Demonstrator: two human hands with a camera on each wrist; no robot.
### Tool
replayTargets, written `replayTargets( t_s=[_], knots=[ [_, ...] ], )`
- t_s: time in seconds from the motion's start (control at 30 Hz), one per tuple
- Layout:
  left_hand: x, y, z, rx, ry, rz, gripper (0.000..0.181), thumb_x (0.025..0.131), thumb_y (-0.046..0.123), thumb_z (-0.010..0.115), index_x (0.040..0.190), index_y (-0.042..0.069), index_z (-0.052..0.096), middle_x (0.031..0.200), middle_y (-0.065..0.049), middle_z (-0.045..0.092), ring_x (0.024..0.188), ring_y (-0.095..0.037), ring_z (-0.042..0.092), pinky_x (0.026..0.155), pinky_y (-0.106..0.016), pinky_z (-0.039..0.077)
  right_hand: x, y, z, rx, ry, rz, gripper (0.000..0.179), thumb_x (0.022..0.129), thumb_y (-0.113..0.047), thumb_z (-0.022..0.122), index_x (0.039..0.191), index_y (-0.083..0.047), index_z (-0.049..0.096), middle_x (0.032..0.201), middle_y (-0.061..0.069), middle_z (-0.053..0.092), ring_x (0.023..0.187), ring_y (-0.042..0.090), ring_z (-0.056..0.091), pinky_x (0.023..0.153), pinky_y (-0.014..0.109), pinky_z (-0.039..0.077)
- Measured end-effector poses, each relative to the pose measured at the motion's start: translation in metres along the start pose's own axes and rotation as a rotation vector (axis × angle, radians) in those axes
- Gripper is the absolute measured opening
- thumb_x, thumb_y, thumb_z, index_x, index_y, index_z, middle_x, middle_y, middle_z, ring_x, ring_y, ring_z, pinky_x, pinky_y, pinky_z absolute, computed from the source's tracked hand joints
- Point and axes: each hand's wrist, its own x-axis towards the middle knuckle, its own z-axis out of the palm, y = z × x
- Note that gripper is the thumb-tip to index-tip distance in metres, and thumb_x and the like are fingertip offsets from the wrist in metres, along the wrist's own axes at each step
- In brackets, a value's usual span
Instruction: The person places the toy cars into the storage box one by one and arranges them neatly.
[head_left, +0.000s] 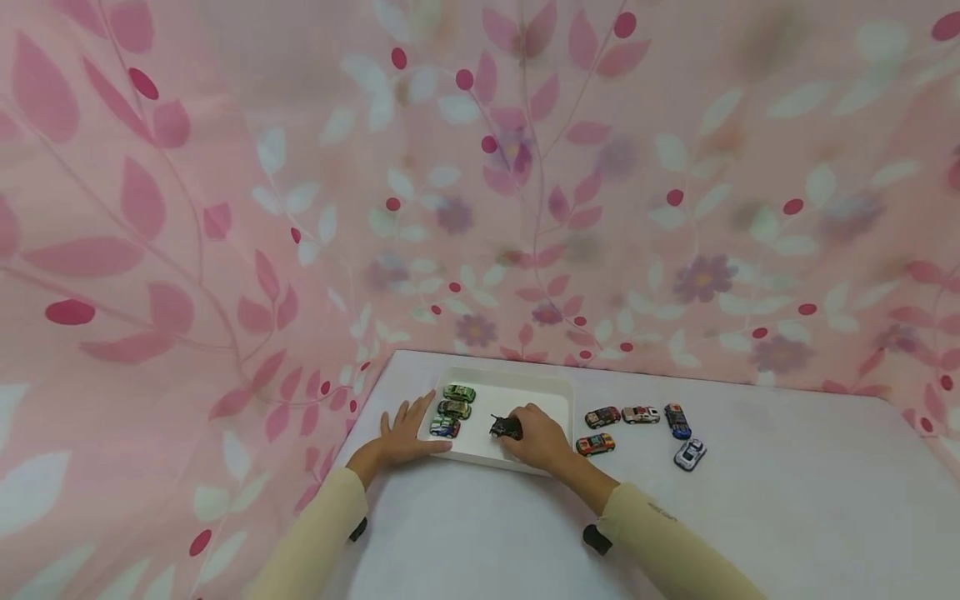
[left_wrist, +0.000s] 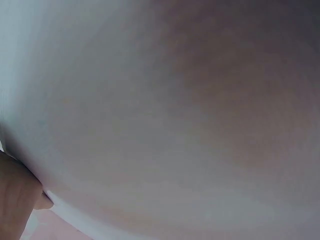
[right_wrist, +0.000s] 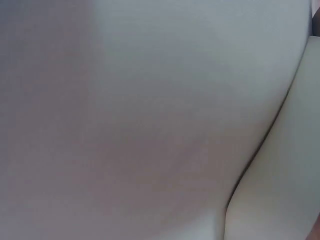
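Observation:
In the head view a white tray (head_left: 483, 454) lies on the white table. My right hand (head_left: 538, 437) is over the middle of it, its fingers gripping a small black toy (head_left: 506, 427) with thin parts that stick out. Part of this toy is hidden under the fingers. My left hand (head_left: 407, 435) rests with spread fingers at the tray's left rim, the thumb along the front left corner. Near it, inside the tray, a green toy car (head_left: 459, 392), a darker green toy car (head_left: 454, 409) and a blue and white toy car (head_left: 446, 427) stand in a column.
Right of the tray are several more toy cars: a dark red one (head_left: 602, 417), a white and red one (head_left: 641, 415), an orange one (head_left: 596, 444), a blue one (head_left: 677, 421) and a silver one (head_left: 690, 454). Behind the table (head_left: 795, 483) hangs a pink floral cloth (head_left: 645, 208).

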Motion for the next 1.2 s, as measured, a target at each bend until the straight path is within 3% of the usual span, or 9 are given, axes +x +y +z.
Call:
replayTargets(
  t_s=[0.1,0.33,0.67,0.87,1.2],
  knots=[
    [0.004,0.002,0.0,0.013,0.004,0.001,0.116,0.073,0.081,0.06,0.16,0.032,0.001,0.167,-0.011,0.01,0.153,-0.039,-0.003,0.113,-0.069,-0.014,0.007,-0.005,0.003,0.017,0.01,0.002,0.035,0.082,-0.03,0.078,0.108,-0.008,0.07,0.094,0.005,0.063,0.08,0.014,0.058,0.071,0.034,0.053],
    [0.005,0.008,-0.008,-0.003,0.031,0.044,0.116,0.073,0.08,0.062,0.16,0.029,0.006,0.165,-0.016,0.014,0.151,-0.044,0.002,0.112,-0.072,-0.011,0.02,-0.013,0.009,0.04,-0.049,0.012,0.038,0.08,-0.033,0.078,0.109,-0.01,0.071,0.096,0.005,0.063,0.08,0.014,0.058,0.071,0.033,0.051],
    [-0.002,0.007,0.005,-0.007,-0.014,0.038,0.116,0.073,0.082,0.06,0.16,0.029,0.004,0.166,-0.014,0.012,0.152,-0.043,0.0,0.112,-0.072,-0.012,0.01,-0.005,0.021,0.118,-0.082,0.074,0.041,0.078,-0.036,0.081,0.108,-0.011,0.07,0.1,0.005,0.065,0.088,0.015,0.059,0.077,0.037,0.052],
    [0.0,0.003,0.001,0.01,0.005,0.009,0.116,0.072,0.08,0.062,0.16,0.032,0.003,0.166,-0.012,0.011,0.152,-0.042,-0.001,0.111,-0.072,-0.012,0.017,-0.007,0.022,0.162,-0.084,0.054,0.042,0.078,-0.038,0.081,0.108,-0.011,0.069,0.098,0.004,0.063,0.086,0.015,0.057,0.077,0.036,0.05],
    [0.0,0.005,-0.004,0.008,-0.026,-0.017,0.118,0.072,0.08,0.062,0.16,0.03,0.003,0.167,-0.012,0.008,0.152,-0.043,-0.004,0.112,-0.071,-0.013,0.02,-0.005,0.024,0.178,-0.087,0.067,0.042,0.077,-0.038,0.083,0.107,-0.012,0.07,0.093,0.002,0.064,0.084,0.013,0.056,0.074,0.034,0.049]
  ],
)
